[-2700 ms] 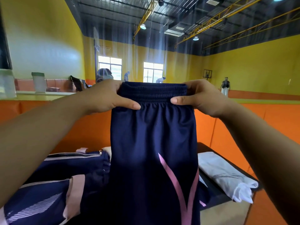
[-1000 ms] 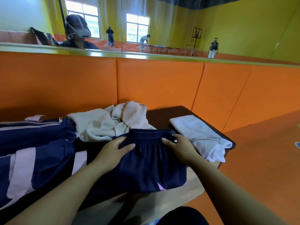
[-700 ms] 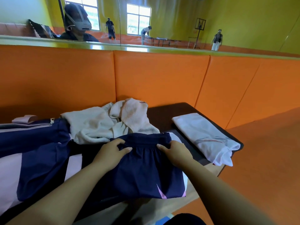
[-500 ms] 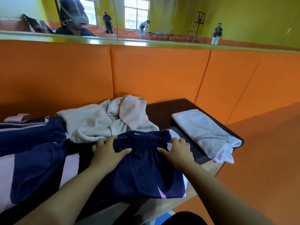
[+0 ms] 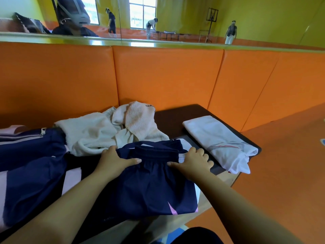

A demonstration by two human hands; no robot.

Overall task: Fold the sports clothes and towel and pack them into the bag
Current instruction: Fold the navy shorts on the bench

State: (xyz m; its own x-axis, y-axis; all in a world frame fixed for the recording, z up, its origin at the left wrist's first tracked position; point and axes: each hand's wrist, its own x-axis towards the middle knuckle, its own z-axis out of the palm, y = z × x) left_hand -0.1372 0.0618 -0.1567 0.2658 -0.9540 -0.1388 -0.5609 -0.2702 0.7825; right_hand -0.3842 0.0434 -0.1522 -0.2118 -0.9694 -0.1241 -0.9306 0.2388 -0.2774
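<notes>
Navy shorts (image 5: 151, 187) with a pink mark lie on the dark bench (image 5: 177, 117), waistband away from me. My left hand (image 5: 114, 161) holds the waistband's left end, thumb on top and fingers tucked behind. My right hand (image 5: 192, 162) holds the right end the same way. A crumpled cream towel (image 5: 109, 131) lies just beyond the shorts. A folded white shirt (image 5: 219, 141) rests at the bench's right end. The navy and pink bag (image 5: 29, 166) sits to the left, its zip at the top.
Orange padded wall panels (image 5: 158, 76) rise right behind the bench. A mirror (image 5: 175, 18) above them reflects a yellow hall and several people. Orange floor (image 5: 281, 173) spreads to the right of the bench.
The shorts came down from in front of my face onto the bench. Over the last second both hands slid with the waistband a little toward the towel, fingers now curled behind it.
</notes>
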